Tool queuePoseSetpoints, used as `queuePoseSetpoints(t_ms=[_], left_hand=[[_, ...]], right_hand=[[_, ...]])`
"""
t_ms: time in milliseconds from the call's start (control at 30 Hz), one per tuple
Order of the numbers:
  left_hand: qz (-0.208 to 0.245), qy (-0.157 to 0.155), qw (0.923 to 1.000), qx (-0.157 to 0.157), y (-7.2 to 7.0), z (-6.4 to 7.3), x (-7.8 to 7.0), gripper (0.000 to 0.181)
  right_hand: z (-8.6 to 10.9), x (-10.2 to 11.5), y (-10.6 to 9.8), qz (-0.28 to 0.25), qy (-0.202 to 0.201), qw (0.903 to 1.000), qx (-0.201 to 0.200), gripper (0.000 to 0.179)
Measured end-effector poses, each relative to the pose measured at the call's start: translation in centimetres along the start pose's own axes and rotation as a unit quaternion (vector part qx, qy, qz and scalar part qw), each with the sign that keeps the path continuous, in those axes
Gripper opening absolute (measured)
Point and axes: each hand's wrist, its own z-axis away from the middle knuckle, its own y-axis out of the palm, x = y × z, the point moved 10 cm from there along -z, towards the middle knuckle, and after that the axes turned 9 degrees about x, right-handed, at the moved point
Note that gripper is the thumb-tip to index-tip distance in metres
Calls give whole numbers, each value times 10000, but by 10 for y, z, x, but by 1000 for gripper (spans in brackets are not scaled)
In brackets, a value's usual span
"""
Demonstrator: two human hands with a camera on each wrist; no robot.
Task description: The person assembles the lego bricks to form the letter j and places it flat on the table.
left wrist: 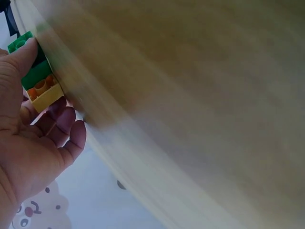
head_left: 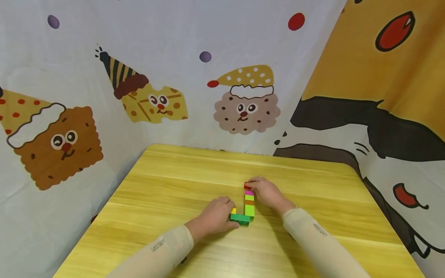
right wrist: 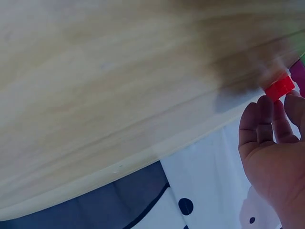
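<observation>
A row of joined toy bricks (head_left: 249, 210), lime, orange and pink, lies on the wooden table. At its near end a dark green brick (head_left: 240, 219) sits crosswise, with a yellow brick (head_left: 233, 211) beside it. My left hand (head_left: 216, 216) grips the green and yellow bricks, its thumb on the green brick (left wrist: 35, 71) and its fingers at the yellow brick (left wrist: 47, 98). Between thumb and fingertips my right hand (head_left: 265, 192) pinches a red brick (right wrist: 279, 88) at the row's far end, close to the pink brick (right wrist: 299, 74).
The wooden table (head_left: 167, 181) reaches back to a cloth backdrop (head_left: 194, 135) printed with cartoon food figures. More printed cloth (head_left: 389, 146) hangs along the right side.
</observation>
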Motion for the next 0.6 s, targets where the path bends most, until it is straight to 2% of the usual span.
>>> queuePoseSetpoints(t_ms=[467, 600], left_hand=[[93, -35, 9999, 19, 2, -1, 4, 60], [247, -68, 9997, 64, 4, -1, 5, 70]], right_hand=[[-1, -2, 0, 32, 143, 9999, 8, 34], [-2, -5, 1, -9, 224, 9997, 47, 36]])
